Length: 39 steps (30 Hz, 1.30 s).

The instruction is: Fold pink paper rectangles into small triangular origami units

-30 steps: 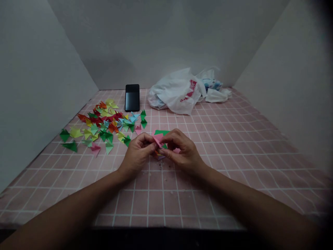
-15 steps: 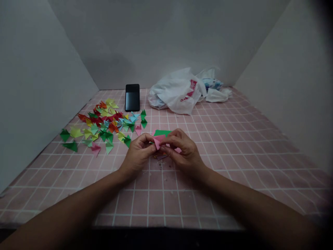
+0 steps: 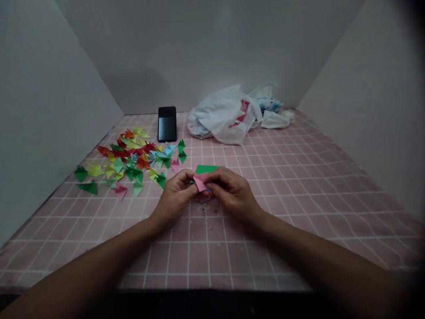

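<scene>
Pinching folded pink paper (image 3: 200, 182) with left hand (image 3: 175, 194) and right hand (image 3: 235, 194)

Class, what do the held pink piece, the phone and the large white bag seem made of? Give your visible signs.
Held pink piece: likely paper, matte; it shows flat facets and straight edges.
Phone: front probably glass, glossy; the dark face carries a pale reflection.
Large white bag: likely thin plastic, slightly sheer; it crumples softly.
</scene>
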Tool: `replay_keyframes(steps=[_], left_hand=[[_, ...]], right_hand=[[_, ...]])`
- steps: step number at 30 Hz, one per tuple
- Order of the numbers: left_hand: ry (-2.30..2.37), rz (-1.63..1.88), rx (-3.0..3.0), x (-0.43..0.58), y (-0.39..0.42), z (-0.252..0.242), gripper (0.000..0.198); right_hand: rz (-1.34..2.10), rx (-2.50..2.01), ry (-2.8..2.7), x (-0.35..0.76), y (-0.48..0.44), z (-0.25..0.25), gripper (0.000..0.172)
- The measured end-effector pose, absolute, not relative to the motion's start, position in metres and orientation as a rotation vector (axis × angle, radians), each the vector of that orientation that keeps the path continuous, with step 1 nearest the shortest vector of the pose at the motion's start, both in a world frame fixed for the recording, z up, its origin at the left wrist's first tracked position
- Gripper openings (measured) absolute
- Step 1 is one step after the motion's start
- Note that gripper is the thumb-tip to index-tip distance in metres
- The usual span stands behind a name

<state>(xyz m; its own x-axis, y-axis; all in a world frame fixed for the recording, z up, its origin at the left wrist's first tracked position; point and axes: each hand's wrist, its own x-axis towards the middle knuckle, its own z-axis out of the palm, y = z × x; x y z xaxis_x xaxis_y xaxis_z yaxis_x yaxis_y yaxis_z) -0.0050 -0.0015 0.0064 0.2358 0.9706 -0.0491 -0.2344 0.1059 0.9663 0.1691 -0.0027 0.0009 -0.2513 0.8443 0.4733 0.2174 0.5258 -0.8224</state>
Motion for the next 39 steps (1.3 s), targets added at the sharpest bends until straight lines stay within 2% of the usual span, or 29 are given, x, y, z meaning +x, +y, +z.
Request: replay_keyframes(steps=[7, 10, 13, 19, 39], left_hand=[[0.892, 1.066, 0.962, -0.0047, -0.0014, 0.0072, 0.024], [0.934, 1.070, 0.980, -0.0039, -0.0013, 0.0062, 0.031], [0.969, 1.082, 1.012, -0.0034, -0.0011, 0.0053, 0.033], [1.023, 1.075, 1.151, -0.0030, -0.0024, 0.0086, 0.026], [1.080, 1.096, 1.208, -0.0028, -0.0046, 0.0109, 0.015]], right_hand=[[0.797, -0.919, -1.765, 0.1695, -0.0017, -0.0016, 0.015], [0.934, -0.901, -1.656, 0.1673, -0.0014, -0.0045, 0.012], [1.109, -0.892, -1.501, 0.1653, -0.0002, -0.0059, 0.018], [1.232, -0.969, -1.464, 0.1652, 0.0011, -0.0039, 0.006], [1.457, -0.937, -1.299, 0.1633, -0.0042, 0.0020, 0.012]])
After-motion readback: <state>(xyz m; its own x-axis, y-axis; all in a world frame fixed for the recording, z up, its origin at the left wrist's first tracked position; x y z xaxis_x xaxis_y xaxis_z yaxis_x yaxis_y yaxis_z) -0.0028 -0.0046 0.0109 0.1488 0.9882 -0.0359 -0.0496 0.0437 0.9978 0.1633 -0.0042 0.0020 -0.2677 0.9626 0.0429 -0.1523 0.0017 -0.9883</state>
